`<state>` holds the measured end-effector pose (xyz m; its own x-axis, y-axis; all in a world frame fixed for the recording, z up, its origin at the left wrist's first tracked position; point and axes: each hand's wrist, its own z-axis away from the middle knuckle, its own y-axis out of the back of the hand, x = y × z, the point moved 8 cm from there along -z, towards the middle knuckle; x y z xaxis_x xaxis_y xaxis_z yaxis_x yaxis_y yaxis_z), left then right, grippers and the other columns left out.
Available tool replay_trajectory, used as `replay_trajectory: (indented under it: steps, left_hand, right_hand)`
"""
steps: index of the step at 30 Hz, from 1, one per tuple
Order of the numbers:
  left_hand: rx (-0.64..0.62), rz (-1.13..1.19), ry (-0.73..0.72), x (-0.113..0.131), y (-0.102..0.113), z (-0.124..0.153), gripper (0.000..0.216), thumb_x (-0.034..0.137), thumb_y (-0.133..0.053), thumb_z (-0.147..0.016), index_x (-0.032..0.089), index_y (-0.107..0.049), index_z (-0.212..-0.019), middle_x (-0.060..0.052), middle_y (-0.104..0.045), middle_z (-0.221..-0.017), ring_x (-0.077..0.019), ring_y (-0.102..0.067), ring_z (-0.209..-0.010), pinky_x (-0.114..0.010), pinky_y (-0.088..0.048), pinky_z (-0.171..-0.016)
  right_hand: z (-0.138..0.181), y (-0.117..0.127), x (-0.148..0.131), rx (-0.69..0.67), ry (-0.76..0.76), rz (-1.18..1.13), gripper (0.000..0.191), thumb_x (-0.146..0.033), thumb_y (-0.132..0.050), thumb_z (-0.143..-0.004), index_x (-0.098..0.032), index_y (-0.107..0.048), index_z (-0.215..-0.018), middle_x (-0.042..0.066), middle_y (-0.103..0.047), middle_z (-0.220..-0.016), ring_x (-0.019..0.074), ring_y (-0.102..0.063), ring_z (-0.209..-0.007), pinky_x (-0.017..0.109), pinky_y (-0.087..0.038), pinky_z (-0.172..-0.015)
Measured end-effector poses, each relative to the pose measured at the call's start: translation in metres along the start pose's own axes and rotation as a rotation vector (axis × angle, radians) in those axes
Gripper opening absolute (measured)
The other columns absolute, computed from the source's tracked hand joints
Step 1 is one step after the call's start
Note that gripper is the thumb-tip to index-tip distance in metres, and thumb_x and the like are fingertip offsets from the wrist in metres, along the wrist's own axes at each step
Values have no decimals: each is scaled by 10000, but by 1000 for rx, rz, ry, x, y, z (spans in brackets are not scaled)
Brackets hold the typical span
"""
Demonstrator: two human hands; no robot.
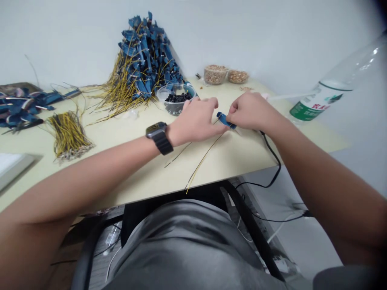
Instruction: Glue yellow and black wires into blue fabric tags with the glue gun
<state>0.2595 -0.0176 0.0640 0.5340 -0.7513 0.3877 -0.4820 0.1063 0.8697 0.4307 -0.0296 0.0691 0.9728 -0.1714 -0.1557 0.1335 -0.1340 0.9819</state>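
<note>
My right hand [249, 110] pinches a small blue strip-like piece [223, 119] above the table. My left hand [198, 120], with a dark watch [159, 133] on its wrist, is beside that piece. Its thumb reaches the piece's lower edge, while its forefinger is bent and apart from the thumb; the other fingers are partly hidden. Thin yellow and black wires [203, 159] trail from near the piece toward the table's front edge. Just behind my left hand stands a clear round tub [163, 93] of small black parts [178, 97].
A tall heap of blue pieces with yellow wires [145, 56] leans at the back wall. More blue strips [21, 106] and a wire bundle [68, 135] lie left. Tubs of tan bits [215, 75] stand behind. A tilted bottle [320, 100] and black cable [276, 167] are right.
</note>
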Motion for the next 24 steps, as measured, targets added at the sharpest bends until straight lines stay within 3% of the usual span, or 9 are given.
replay_trajectory:
  steps: [3,6,11,14,20,24]
  left_hand:
    - [-16,-94,20,10,-29,-11,755,647,-949,-1005,189,-802,-1586,-256,-829,-1664,-595,-648,-1613,-744,-446,-1411]
    - [-9,-118,36,17,-42,-20,760,621,-944,-1012,169,-788,-1602,-286,-801,-1712,-630,-611,-1642,-770,-411,-1425]
    - [-69,-136,95,16,-53,-31,766,610,-882,-1052,87,-791,-1604,-338,-808,-1689,-646,-634,-1641,-763,-434,-1402]
    - [-87,-110,94,16,-57,-33,763,602,-879,-1046,104,-792,-1617,-317,-841,-1650,-640,-652,-1626,-759,-445,-1381]
    - [-85,-102,73,19,-63,-31,732,620,-900,-1027,151,-809,-1582,-284,-874,-1598,-616,-668,-1587,-751,-450,-1359]
    - [-79,-93,74,17,-65,-32,680,515,-929,-973,161,-824,-1544,-273,-881,-1578,-609,-678,-1575,-756,-452,-1350]
  right_hand:
    - [-2,-9,9,-8,-12,0,322,-149,-871,-913,-291,-687,-690,101,-706,-736,378,-757,-969,505,-570,-971]
    - [-1,-13,14,15,-19,-3,283,-151,-870,-902,-282,-705,-713,101,-722,-763,374,-768,-946,506,-578,-957]
    - [0,-21,18,18,-52,17,182,-148,-844,-920,-258,-776,-792,103,-754,-802,335,-757,-879,456,-534,-823]
    - [0,-22,19,35,-57,32,126,-158,-846,-924,-247,-802,-846,98,-732,-779,317,-731,-835,439,-502,-769]
    - [6,-20,13,-18,-57,15,120,-122,-833,-909,-235,-795,-911,152,-763,-864,362,-770,-944,436,-510,-763]
    - [11,-18,12,-25,-73,-10,108,-124,-820,-921,-224,-828,-961,171,-791,-909,379,-778,-976,447,-533,-781]
